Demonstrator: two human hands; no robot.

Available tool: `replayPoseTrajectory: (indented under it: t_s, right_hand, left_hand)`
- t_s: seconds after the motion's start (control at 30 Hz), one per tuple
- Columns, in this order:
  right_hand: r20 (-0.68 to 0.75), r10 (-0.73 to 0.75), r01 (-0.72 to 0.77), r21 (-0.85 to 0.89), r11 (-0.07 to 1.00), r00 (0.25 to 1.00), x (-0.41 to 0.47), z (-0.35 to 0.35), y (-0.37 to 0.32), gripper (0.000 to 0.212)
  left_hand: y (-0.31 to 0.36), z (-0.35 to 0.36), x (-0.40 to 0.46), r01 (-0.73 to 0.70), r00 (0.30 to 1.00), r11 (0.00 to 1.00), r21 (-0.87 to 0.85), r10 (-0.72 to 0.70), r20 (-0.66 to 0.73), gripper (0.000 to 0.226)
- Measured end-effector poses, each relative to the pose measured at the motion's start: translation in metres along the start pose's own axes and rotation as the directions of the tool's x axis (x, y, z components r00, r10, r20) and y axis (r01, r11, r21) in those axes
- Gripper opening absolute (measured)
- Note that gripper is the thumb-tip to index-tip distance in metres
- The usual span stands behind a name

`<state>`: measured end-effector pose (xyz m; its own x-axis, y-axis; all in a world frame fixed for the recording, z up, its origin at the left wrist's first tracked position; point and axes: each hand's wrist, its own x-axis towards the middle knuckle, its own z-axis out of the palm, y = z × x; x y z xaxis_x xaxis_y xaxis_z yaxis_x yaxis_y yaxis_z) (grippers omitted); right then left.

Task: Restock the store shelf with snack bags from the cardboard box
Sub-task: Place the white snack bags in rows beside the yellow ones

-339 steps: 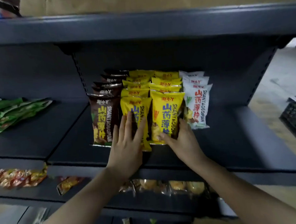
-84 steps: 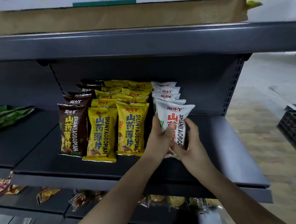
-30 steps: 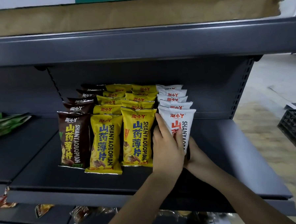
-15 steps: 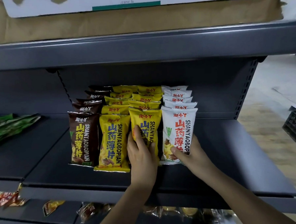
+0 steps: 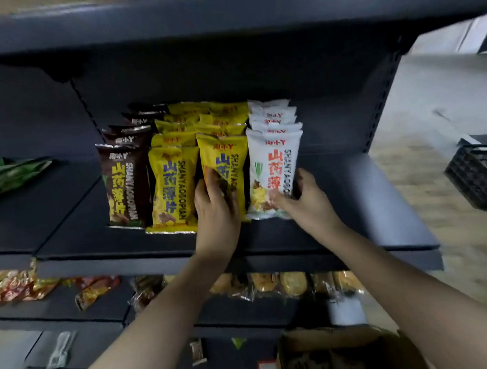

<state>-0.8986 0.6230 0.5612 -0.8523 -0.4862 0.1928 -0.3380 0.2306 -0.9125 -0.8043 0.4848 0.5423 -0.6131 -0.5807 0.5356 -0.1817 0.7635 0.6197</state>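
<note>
Dark metal shelf (image 5: pixel 352 235), glossy upright snack bags (image 5: pixel 169 185), hands (image 5: pixel 218 211) seemingly gripping two

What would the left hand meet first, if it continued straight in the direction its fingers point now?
The left hand already lies against the front yellow bag of the right yellow row. Pushing on would probably press that bag into the yellow bags behind it.

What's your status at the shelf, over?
Left hand fingers on front yellow bag. Right hand gripping front white bag at its base. Both bags upright on shelf. Nothing in the way.
</note>
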Motion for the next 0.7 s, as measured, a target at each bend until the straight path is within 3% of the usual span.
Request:
replayPoseTrajectory:
  t_s: [0.1, 0.2, 0.27, 0.4, 0.5, 0.57, 0.7]
  right_hand:
    - [-0.077, -0.007, -0.002, -0.113, 0.994, 0.997, -0.016, -0.016, -0.001, 0.059]
    - [-0.138, -0.137, 0.114, -0.161, 0.980, 0.981, -0.043, -0.034, 0.004, 0.037]
    - [-0.089, -0.206, 0.194, -0.128, 0.973, 0.975, -0.067, -0.048, 0.006, 0.024]
    - [0.116, -0.226, 0.235, -0.075, 0.969, 0.967, -0.126, -0.072, 0.017, 0.013]
    - [0.228, -0.132, 0.165, -0.134, 0.977, 0.965, -0.163, -0.079, 0.052, 0.013]
    - [0.304, 0.021, 0.050, -0.226, 0.973, 0.953, -0.182, -0.081, 0.085, 0.012]
    - [0.460, 0.329, -0.127, -0.416, 0.901, 0.825, -0.214, -0.087, 0.144, 0.020]
  left_hand:
    - [0.008, -0.010, -0.014, -0.025, 0.999, 0.997, 0.068, 0.026, -0.027, 0.059]
    - [0.024, -0.020, -0.033, -0.069, 0.993, 0.979, 0.193, 0.085, -0.076, 0.043]
    - [0.038, -0.023, -0.052, -0.161, 0.982, 0.970, 0.181, 0.175, -0.064, 0.035]
    - [0.063, -0.015, -0.106, -0.294, 0.951, 0.956, -0.015, 0.294, 0.090, 0.023]
    - [0.067, 0.010, -0.162, -0.302, 0.916, 0.950, -0.083, 0.314, 0.251, 0.024]
    - [0.063, 0.029, -0.201, -0.220, 0.893, 0.972, -0.078, 0.233, 0.385, 0.029]
    - [0.046, 0.061, -0.263, -0.057, 0.771, 0.998, 0.005, 0.041, 0.635, 0.027]
